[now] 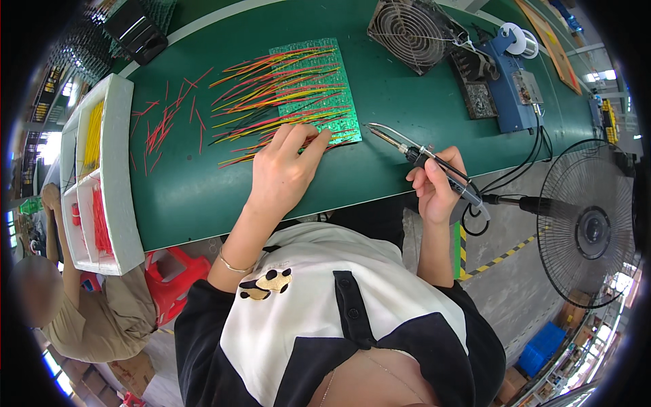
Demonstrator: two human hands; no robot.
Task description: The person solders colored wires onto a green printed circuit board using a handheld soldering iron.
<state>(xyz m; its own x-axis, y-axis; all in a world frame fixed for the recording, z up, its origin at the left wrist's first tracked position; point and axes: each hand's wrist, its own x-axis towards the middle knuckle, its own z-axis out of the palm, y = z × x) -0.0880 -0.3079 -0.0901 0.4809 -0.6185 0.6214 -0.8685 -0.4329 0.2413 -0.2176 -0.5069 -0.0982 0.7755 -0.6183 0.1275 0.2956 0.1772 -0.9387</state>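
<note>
A green circuit board panel (344, 88) lies on the table, with rows of red, yellow and black wires (247, 102) reaching out over its left side. At the panel's near edge, my left hand (285, 163) is closed, its fingertips pinched at the nearest wires; the pinched ends are hidden by the fingers. My right hand (437, 186) grips a soldering iron (451, 178) fitted with a thin metal solder-feed tube. The iron's tip points left toward the panel and stays a little apart from it.
Loose red wires (163, 125) lie left of the panel. A white foam box (125, 183) holds yellow and red wires. At the back stand a small fan (410, 34) and a blue soldering station (505, 85) with a solder spool (519, 41). A floor fan (590, 227) stands right; another person (102, 305) sits left.
</note>
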